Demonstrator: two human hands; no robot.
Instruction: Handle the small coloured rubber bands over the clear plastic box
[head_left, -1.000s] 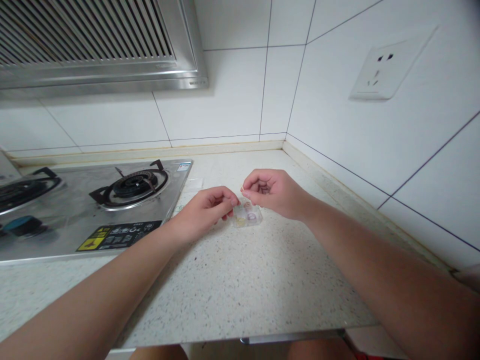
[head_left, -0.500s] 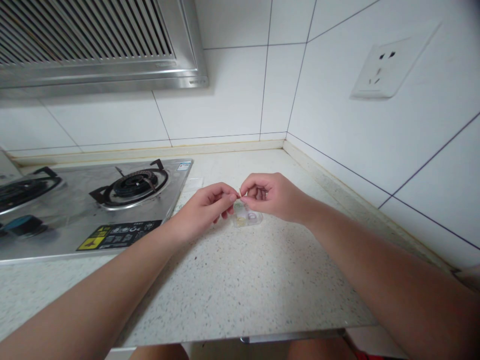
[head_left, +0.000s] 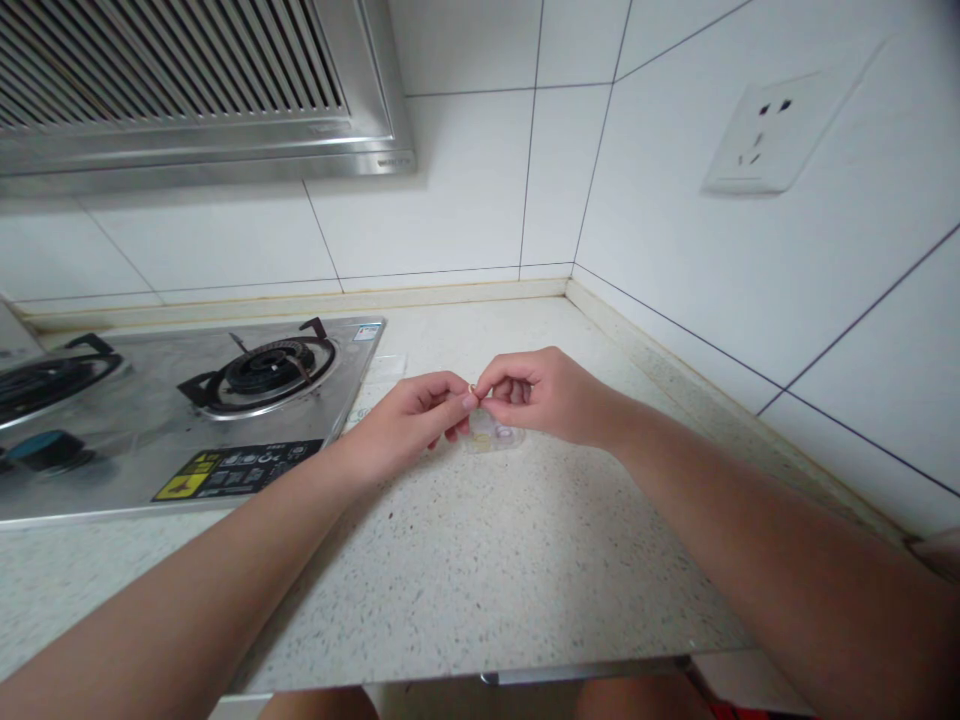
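Note:
My left hand [head_left: 421, 408] and my right hand [head_left: 549, 396] meet fingertip to fingertip over the counter. Pinched between them is a small yellowish loop [head_left: 472, 388], thin like a rubber band; its lower part is hidden by my fingers. Thumb and index finger are closed on both hands, and the right hand's other fingers curl inward. Just below and behind the hands lies a small clear plastic box [head_left: 495, 442] with yellow and purple rings in it. The fingers cover its far side.
A gas stove [head_left: 142, 400] with black pan supports takes up the left. By its right edge lies a flat clear piece [head_left: 387, 368]. A range hood [head_left: 360, 150] hangs above. A tiled wall with a socket [head_left: 765, 135] bounds the speckled counter [head_left: 525, 560] on the right.
The loop now shows as a small rounded curl above the fingertips, where it looked like a thin upright strip. My fingertips have shifted slightly left.

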